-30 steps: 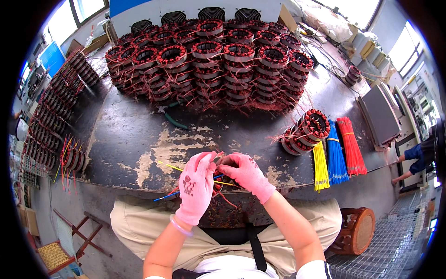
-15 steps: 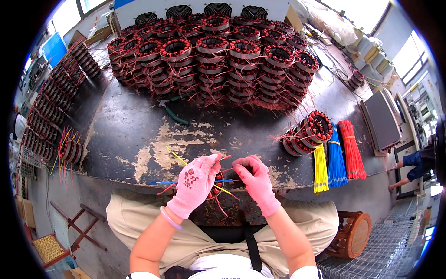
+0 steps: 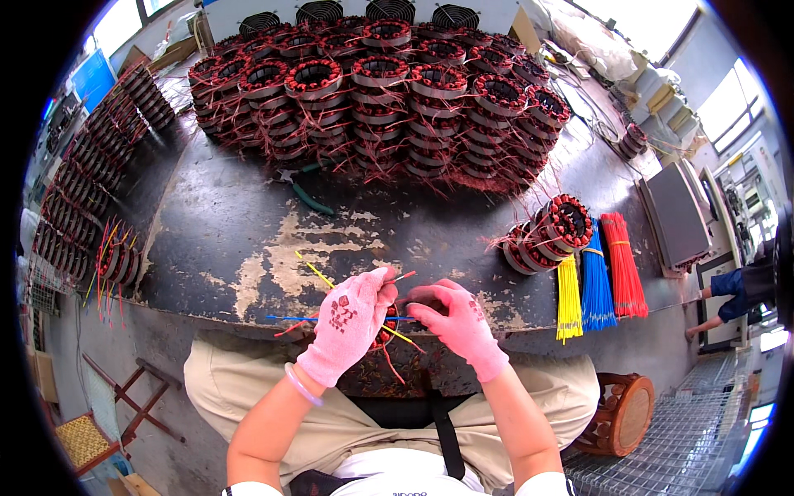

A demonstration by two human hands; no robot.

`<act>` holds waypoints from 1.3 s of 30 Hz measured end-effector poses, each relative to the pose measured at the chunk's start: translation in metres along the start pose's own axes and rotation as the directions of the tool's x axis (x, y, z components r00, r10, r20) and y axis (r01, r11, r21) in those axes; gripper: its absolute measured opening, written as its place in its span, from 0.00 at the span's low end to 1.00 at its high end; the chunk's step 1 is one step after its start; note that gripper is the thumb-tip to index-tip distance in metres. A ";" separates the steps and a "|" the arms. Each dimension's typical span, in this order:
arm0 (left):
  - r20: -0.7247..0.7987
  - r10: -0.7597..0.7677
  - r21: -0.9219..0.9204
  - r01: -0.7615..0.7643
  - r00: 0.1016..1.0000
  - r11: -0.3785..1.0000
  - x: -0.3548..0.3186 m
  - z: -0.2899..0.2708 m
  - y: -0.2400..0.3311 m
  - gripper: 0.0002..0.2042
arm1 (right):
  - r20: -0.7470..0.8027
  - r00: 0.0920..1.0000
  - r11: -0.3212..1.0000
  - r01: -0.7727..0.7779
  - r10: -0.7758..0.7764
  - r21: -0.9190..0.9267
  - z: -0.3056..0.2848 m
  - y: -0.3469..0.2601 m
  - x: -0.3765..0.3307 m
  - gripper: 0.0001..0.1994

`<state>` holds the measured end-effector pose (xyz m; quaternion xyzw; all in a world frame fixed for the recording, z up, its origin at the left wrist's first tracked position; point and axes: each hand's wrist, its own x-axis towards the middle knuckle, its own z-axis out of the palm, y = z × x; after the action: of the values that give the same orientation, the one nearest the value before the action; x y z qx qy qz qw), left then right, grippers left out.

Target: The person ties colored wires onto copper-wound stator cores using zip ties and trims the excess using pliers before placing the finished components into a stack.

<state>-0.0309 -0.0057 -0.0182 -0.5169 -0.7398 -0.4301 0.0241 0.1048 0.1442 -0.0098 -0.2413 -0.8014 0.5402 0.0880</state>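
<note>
My left hand (image 3: 349, 321), in a pink glove, pinches a thin red wire (image 3: 405, 276) whose end pokes out past the fingertips. Partly hidden under that hand is a motor stator (image 3: 384, 334) with red windings, at the table's front edge. Yellow wire (image 3: 314, 270), blue wire (image 3: 289, 318) and red leads stick out around it. My right hand (image 3: 455, 321), gloved in pink with dark-stained fingertips, is curled just right of the stator. Its fingers are closed near the blue wire's right end; what lies between them is too small to tell.
Stacked stators (image 3: 380, 107) fill the back of the table, with green-handled pliers (image 3: 311, 198) before them. To the right lie a short stator stack (image 3: 550, 236) and bundles of yellow (image 3: 569, 298), blue (image 3: 596, 285) and red wires (image 3: 623, 264). More stators (image 3: 83, 190) line the left.
My right hand has shifted slightly down and left, its fingers curling further near the stator. The left hand keeps its pinch on the red wire. The whole view has shifted slightly.
</note>
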 end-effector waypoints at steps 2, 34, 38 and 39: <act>0.012 -0.004 0.014 0.004 1.000 1.000 0.001 0.001 0.000 0.10 | 0.021 0.999 0.999 0.048 -0.048 0.014 0.006 -0.001 0.006 0.12; 0.227 0.010 0.107 -0.035 0.974 0.994 0.012 -0.011 0.021 0.07 | 0.096 0.993 0.997 0.060 -0.063 0.038 -0.021 -0.031 0.004 0.08; 0.149 0.057 0.091 -0.071 0.987 0.993 0.008 -0.003 0.016 0.08 | 0.117 0.985 0.991 0.126 -0.130 0.045 -0.021 -0.025 0.007 0.07; 0.133 0.061 0.089 -0.073 0.989 0.993 0.007 -0.001 0.016 0.08 | 0.136 0.984 0.993 0.108 -0.113 0.042 -0.022 -0.027 0.009 0.07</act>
<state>-0.0217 0.0000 -0.0043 -0.5666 -0.7415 -0.3590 0.0145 0.0983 0.1588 0.0228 -0.1571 -0.8081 0.5638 0.0664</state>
